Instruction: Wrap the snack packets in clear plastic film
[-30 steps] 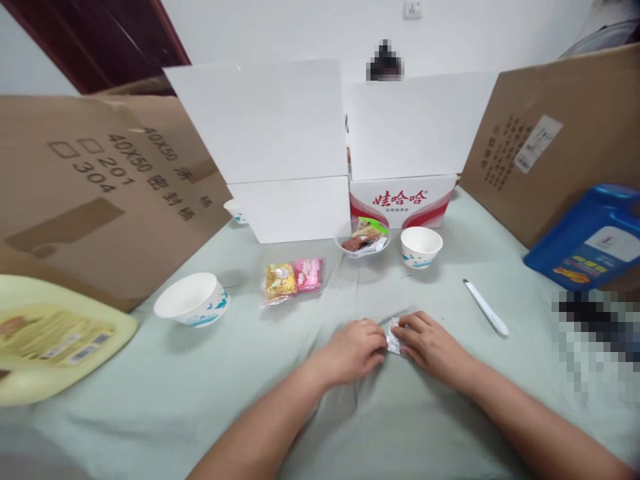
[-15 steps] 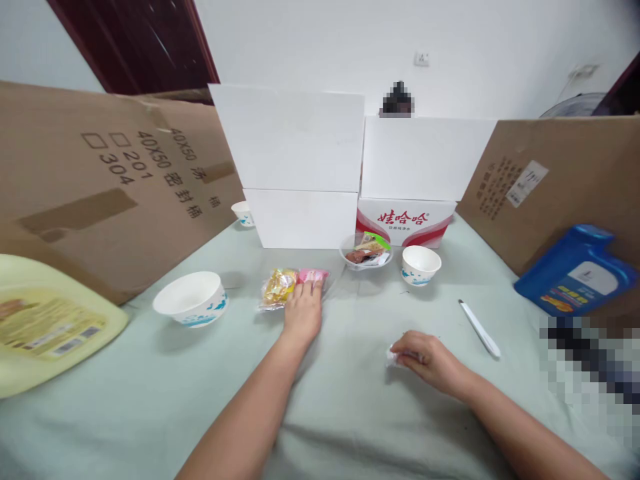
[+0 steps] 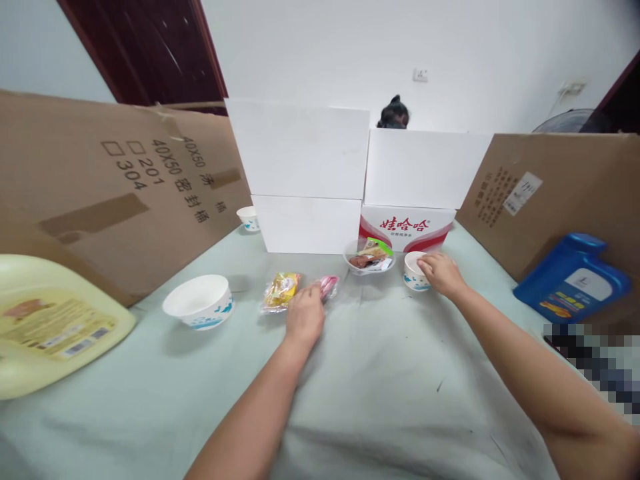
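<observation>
My left hand (image 3: 306, 312) rests at a pink snack packet (image 3: 328, 287), its fingers curled over the near side and covering part of it. Just left of those fingers lies a yellow and gold packet (image 3: 281, 291) in clear wrapping. My right hand (image 3: 441, 272) is at the rim of a small white paper bowl (image 3: 415, 275) with blue print, fingers drawn together over the edge. Whatever may be between these fingertips is hidden. A clear plastic bowl (image 3: 369, 265) holding wrapped snacks stands between the two hands, farther back.
On the left are a larger paper bowl (image 3: 200, 303) and a yellow jug (image 3: 60, 327). Another paper bowl (image 3: 248, 219) stands farther back. White boxes (image 3: 310, 223) and brown cartons (image 3: 180, 180) border the cloth. A blue bottle (image 3: 575, 280) is at right; a person's head (image 3: 395, 112) shows behind.
My right hand has moved forward and right from the cloth to the small paper bowl; the small white wrapper it held no longer shows. The pink packet has tilted. The white knife is out of sight.
</observation>
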`<state>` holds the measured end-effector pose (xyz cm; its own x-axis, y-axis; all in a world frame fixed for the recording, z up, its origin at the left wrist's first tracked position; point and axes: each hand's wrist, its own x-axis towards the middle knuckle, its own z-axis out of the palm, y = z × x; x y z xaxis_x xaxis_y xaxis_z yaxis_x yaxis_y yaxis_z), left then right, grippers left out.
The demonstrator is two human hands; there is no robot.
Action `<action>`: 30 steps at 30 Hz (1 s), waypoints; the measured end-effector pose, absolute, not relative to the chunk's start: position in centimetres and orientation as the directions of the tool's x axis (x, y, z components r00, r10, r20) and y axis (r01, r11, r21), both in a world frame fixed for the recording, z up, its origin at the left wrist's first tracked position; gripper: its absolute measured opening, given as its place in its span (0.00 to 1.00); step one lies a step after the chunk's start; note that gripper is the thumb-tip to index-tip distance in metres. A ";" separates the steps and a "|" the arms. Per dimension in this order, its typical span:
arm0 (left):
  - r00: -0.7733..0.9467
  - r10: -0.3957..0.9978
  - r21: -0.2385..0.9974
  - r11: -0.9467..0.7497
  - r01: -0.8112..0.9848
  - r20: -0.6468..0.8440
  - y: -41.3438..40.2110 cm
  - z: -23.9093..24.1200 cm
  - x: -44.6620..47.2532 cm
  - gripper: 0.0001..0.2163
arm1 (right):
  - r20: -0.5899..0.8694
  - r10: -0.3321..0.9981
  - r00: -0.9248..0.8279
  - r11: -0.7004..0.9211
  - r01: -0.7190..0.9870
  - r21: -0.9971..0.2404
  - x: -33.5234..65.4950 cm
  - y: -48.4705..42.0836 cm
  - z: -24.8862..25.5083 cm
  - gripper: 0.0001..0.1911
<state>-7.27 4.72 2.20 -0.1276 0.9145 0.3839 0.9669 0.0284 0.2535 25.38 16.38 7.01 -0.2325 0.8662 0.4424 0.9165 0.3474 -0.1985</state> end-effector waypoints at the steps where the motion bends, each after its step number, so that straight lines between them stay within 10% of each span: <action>1: -0.154 0.903 0.332 0.013 0.943 0.400 4.6 2.5 -7.3 0.18 | 0.458 0.859 -0.228 0.349 0.915 -0.200 25.7 15.6 6.8 0.16; 7: -0.136 0.975 0.855 -0.081 0.513 0.174 4.3 2.3 -5.8 0.16 | 0.453 0.882 -0.130 0.254 0.941 -0.224 30.6 9.6 4.4 0.18; 14: 0.163 0.961 0.792 -0.276 0.544 0.223 3.3 0.3 -2.2 0.14 | 0.141 0.979 0.145 -0.142 0.989 -0.029 34.0 6.3 0.2 0.18; 19: 0.138 0.938 0.666 -0.324 0.672 0.317 2.7 1.1 -2.7 0.14 | 0.272 0.945 -0.183 0.237 0.954 -0.183 30.8 4.9 0.8 0.16; 23: 0.207 0.943 0.691 -0.333 0.641 0.261 2.4 1.6 -2.6 0.10 | 0.529 0.672 -0.518 0.713 0.645 -0.274 24.5 1.2 1.5 0.19; 30: 0.294 0.938 0.735 -0.331 0.592 0.185 2.0 2.2 -2.4 0.10 | 0.328 0.646 -0.689 0.762 0.599 -0.244 23.2 -0.3 2.0 0.21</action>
